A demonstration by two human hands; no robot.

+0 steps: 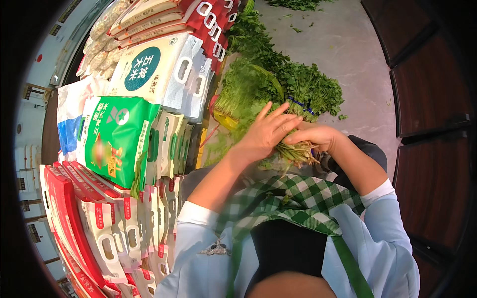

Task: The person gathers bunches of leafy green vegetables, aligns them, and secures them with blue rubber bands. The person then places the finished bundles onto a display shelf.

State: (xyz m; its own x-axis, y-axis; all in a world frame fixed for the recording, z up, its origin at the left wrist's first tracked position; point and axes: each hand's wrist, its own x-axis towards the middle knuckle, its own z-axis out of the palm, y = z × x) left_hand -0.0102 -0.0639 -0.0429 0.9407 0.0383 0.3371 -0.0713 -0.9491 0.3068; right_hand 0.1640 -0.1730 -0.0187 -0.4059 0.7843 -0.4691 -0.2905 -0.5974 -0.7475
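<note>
A leafy bunch of coriander-like greens (316, 91) lies in front of me, its leaves pointing away and its pale root ends (298, 154) towards my lap. Blue ties (300, 105) bind its stems. My right hand (315, 136) is closed around the lower stems, just above the roots. Over the stems and against the right hand rests my left hand (268, 130), its fingers spread and its palm hidden. Left of it, more feathery greens (236, 91) are heaped, with a yellow-green strip (270, 78) across them.
Stacked rice bags with handles line the left: green (119, 138), white (145, 70) and red-and-white (108, 219). More greens (253, 37) lie farther along the grey floor (354, 48), with loose leaf scraps about. Dark wood-look panels (428, 93) stand on the right. A green checked apron (309, 190) covers my lap.
</note>
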